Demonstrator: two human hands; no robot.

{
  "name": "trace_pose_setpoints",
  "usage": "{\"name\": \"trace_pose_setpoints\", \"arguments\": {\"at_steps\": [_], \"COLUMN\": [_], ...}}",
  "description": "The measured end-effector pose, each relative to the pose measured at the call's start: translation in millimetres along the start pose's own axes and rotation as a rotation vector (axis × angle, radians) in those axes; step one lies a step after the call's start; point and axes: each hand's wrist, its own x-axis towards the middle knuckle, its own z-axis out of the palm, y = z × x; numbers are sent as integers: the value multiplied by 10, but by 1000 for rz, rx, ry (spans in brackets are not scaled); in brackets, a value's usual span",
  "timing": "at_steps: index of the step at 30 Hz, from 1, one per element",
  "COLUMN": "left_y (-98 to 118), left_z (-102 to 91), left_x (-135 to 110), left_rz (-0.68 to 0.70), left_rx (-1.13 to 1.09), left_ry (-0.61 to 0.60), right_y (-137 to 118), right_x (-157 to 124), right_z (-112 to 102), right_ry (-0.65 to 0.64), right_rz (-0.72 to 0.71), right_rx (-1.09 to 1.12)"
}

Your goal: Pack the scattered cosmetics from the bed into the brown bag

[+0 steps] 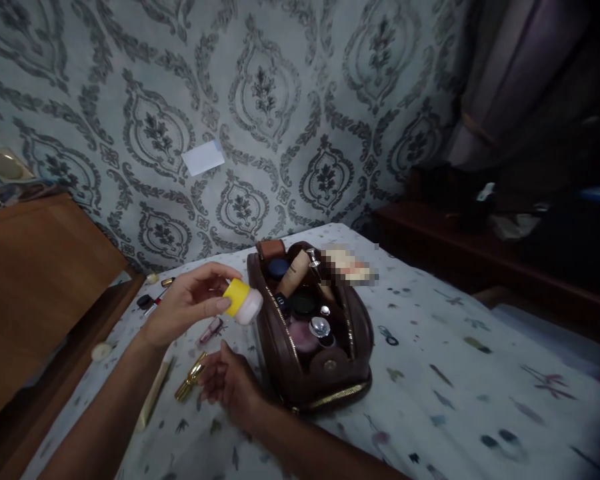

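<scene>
Jar: the jar (243, 301) is pinched by its yellow lid in the left hand (187, 307), just beside the open bag (310, 360).
Free hand: the right hand (230, 383) is held low by the bag, fingers loose, apparently empty; blurred.
Progress: the bag is judged nearly full; a gold tube (190, 378) is left outside.
Room: bed (455, 373) with printed sheet, patterned wall (330, 100), dim.

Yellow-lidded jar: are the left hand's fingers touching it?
Touching. The head view shows the left hand with its fingers pinching the lid of the yellow-lidded jar, next to the open brown bag.
</scene>
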Motion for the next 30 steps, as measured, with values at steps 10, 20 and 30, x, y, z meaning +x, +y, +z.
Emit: {"name": "trace_pose_setpoints", "arguments": {"at_steps": [10, 20, 30], "left_y": [296, 293, 156], "left_z": [392, 697, 802], "left_x": [492, 739, 859], "left_rz": [86, 26, 4], "left_rx": [508, 1067, 1157], "left_ry": [-236, -450, -628], "right_y": [23, -2, 13], "right_x": [37, 5, 30], "right_z": [-31, -6, -17], "right_ry": [-16, -28, -26], "right_rz": [7, -10, -10], "right_rx": [0, 10, -19]}}
